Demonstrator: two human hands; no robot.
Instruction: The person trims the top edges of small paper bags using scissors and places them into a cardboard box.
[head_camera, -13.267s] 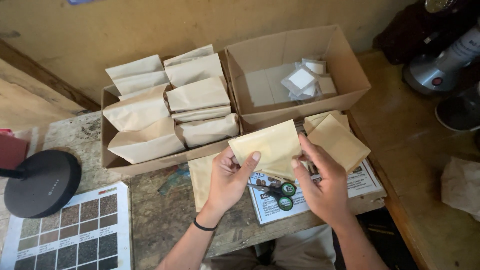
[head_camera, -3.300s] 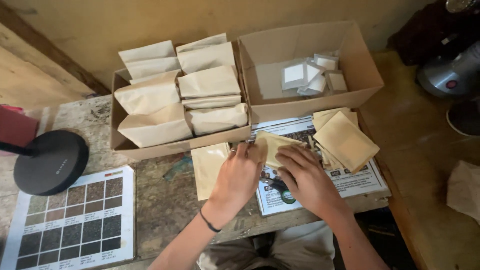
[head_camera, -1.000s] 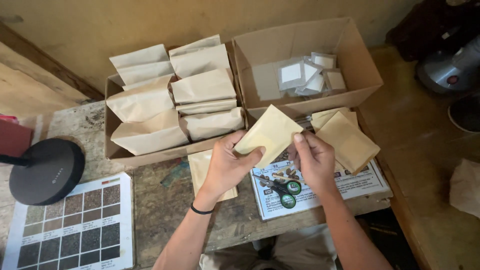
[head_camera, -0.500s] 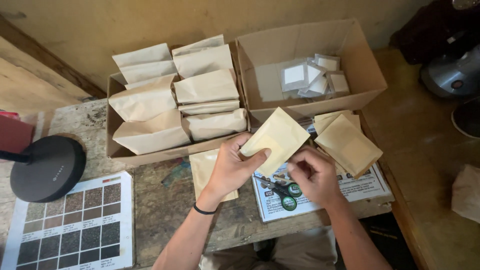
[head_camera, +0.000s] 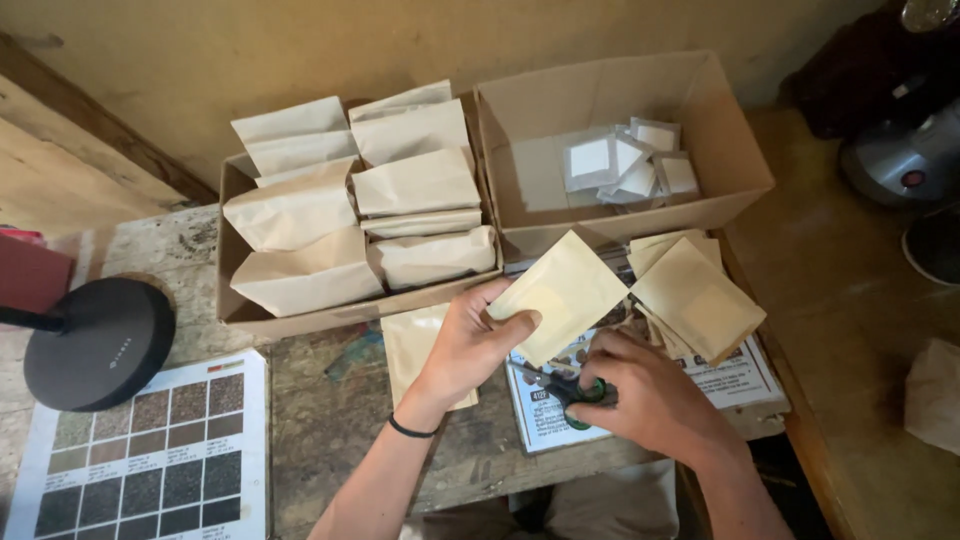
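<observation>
Tabletop scissors (head_camera: 570, 392) now under right hand (head_camera: 655, 405)

Worktop (head_camera: 320, 430) layout: box of filled bags (head_camera: 350, 215) at rear left, box of small packets (head_camera: 620, 165) to its right. Before the latter, a printed sheet (head_camera: 740, 385) carries a stack of flat pouches (head_camera: 695, 300) and the scissors (head_camera: 570, 388). Round base (head_camera: 95, 340) far left, chart (head_camera: 150, 455) in front of it.

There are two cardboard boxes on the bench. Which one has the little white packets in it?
The right-hand box, behind the right hand. It holds a few small white packets on a mostly bare floor, while the left box is packed with large tan paper bags.
</observation>
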